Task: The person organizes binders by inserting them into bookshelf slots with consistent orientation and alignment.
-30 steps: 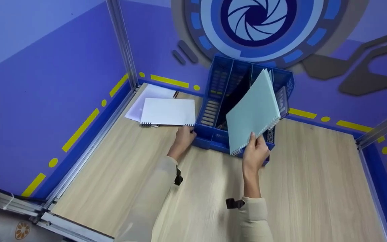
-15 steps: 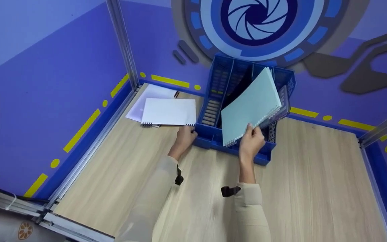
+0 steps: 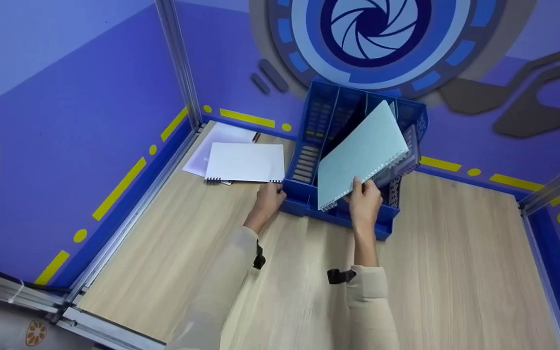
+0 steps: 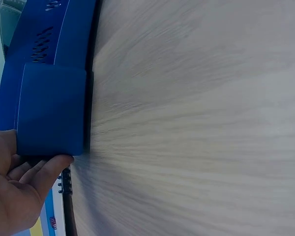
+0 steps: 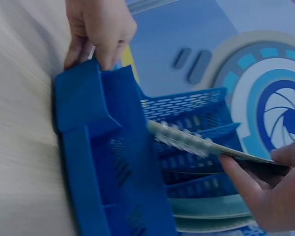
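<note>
A pale green spiral notebook (image 3: 362, 150) is tilted over the blue file organizer (image 3: 297, 187). My right hand (image 3: 365, 199) pinches it by its coil-bound edge, thumb on top; the right wrist view shows the clear coils and the fingers beneath. With my left hand (image 3: 266, 203) I hold the organizer's front left corner, thumb and fingers on either side of the wall in the left wrist view. Inside the organizer, a dark item (image 3: 345, 129) leans in a middle slot, and a clear-covered notebook (image 3: 409, 150) stands at the right. The green notebook hides part of the slots.
Left of the organizer, a white spiral notebook (image 3: 246, 161) lies partly over a lilac-white notebook (image 3: 207, 148) on the wooden table (image 3: 455, 253). A purple-blue wall (image 3: 231, 73) rises behind the organizer, and a metal frame post (image 3: 179, 63) marks the back left corner.
My right hand has moved forward and slightly left, carrying the green notebook leftward and uncovering more of the clear-covered notebook. My left hand stays at the organizer's corner.
</note>
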A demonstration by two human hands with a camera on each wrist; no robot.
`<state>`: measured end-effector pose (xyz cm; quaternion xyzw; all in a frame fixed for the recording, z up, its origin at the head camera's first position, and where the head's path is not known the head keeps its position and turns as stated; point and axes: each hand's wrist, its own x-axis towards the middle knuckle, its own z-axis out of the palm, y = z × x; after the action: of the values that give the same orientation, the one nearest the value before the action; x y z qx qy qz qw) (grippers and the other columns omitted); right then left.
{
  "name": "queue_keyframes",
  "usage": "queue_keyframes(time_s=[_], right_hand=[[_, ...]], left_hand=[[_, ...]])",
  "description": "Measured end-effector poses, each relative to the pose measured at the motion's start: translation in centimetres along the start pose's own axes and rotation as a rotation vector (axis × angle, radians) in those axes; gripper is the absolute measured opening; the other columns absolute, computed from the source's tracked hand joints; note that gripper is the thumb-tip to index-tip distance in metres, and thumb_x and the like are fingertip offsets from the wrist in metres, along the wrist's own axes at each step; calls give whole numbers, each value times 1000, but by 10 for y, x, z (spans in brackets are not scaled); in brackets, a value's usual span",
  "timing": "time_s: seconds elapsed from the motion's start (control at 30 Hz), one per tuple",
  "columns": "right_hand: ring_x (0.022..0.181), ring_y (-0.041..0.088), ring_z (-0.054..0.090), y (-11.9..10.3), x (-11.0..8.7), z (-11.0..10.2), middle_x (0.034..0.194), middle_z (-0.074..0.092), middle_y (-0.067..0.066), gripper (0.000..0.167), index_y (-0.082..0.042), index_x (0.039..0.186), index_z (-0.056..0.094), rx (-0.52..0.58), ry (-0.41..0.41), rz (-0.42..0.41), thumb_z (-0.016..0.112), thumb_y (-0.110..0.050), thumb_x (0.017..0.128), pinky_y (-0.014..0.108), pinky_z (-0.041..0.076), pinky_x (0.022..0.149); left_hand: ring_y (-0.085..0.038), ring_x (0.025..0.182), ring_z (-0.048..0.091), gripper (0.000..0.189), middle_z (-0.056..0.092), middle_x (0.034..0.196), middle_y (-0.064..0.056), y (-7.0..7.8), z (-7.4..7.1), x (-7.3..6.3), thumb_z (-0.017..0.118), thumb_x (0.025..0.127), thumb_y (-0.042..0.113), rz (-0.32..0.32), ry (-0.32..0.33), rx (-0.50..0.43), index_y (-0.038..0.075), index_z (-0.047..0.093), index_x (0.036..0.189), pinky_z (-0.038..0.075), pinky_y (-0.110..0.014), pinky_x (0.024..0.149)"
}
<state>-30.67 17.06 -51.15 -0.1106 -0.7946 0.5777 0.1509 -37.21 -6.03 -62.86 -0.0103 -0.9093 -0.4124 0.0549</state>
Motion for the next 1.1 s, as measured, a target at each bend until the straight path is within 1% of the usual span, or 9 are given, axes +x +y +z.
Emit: queue_keyframes(time_s=[0.03, 0.13, 0.23, 0.37, 0.5, 0.63, 0.9, 1.03, 1.1], right_hand=[[65, 18, 55, -2, 0, -4, 76, 45, 8, 26, -4, 85, 47, 4, -43, 13, 50, -19, 107, 24, 57, 67], [62, 14, 43, -7, 0, -13, 77, 43, 7, 24, -5, 85, 46, -23, -112, 34, 51, -16, 105, 21, 46, 59], [63, 12, 50, -9, -1, -17, 78, 42, 8, 25, -4, 82, 41, 60, -153, 71, 53, -10, 103, 20, 52, 64], [80, 22, 72, -8, -4, -21, 81, 49, 13, 30, -3, 79, 37, 163, -168, 119, 56, -5, 102, 26, 58, 79], [97, 32, 74, -9, -5, -25, 96, 64, 25, 27, 1, 81, 42, 168, -158, 113, 57, -5, 102, 28, 58, 82], [101, 36, 72, -9, -6, -28, 111, 68, 28, 19, 8, 91, 53, 137, -157, 80, 56, -7, 103, 27, 58, 81], [88, 29, 76, -8, -5, -22, 97, 75, 20, 22, 5, 89, 64, -86, -35, -30, 58, -12, 103, 16, 50, 57], [84, 30, 76, -6, -4, -20, 91, 76, 19, 24, 3, 83, 63, -144, 27, -83, 58, -10, 103, 16, 43, 49], [81, 30, 76, -6, -2, -19, 80, 73, 19, 28, 0, 76, 57, -157, 62, -118, 59, -10, 102, 19, 38, 46]], left_hand=[[-17, 65, 42, 36, 36, 66, 5, 1, 0, 0, 66, 92, 3, -6, -5, -6, 14, 44, 65, 37, -31, 61], [-17, 66, 42, 34, 36, 67, 5, 2, 1, -2, 65, 93, 3, -11, -6, -11, 14, 45, 66, 37, -32, 62], [-18, 66, 43, 33, 37, 66, 4, 1, 1, -3, 65, 92, 4, -5, -1, 1, 14, 46, 66, 38, -32, 62], [-18, 67, 45, 29, 41, 67, 3, -1, 1, -3, 65, 92, 4, 5, -2, 11, 11, 51, 68, 40, -33, 63], [-17, 67, 45, 23, 43, 69, 3, -1, 1, -3, 65, 91, 3, 17, -2, 1, 9, 56, 71, 40, -32, 63], [-17, 65, 43, 27, 39, 66, 4, -1, 1, 0, 66, 90, 2, 27, 18, 8, 10, 53, 67, 38, -31, 61], [-16, 64, 41, 36, 35, 65, 5, -1, 0, 0, 65, 90, 3, 19, 16, 2, 14, 43, 64, 36, -31, 60], [-16, 65, 43, 29, 39, 68, 4, 0, 0, -2, 65, 91, 2, 18, 7, -6, 10, 50, 67, 37, -30, 60], [-16, 66, 45, 23, 43, 70, 4, 0, 0, -1, 65, 91, 2, 16, 6, -10, 8, 56, 70, 39, -31, 61]])
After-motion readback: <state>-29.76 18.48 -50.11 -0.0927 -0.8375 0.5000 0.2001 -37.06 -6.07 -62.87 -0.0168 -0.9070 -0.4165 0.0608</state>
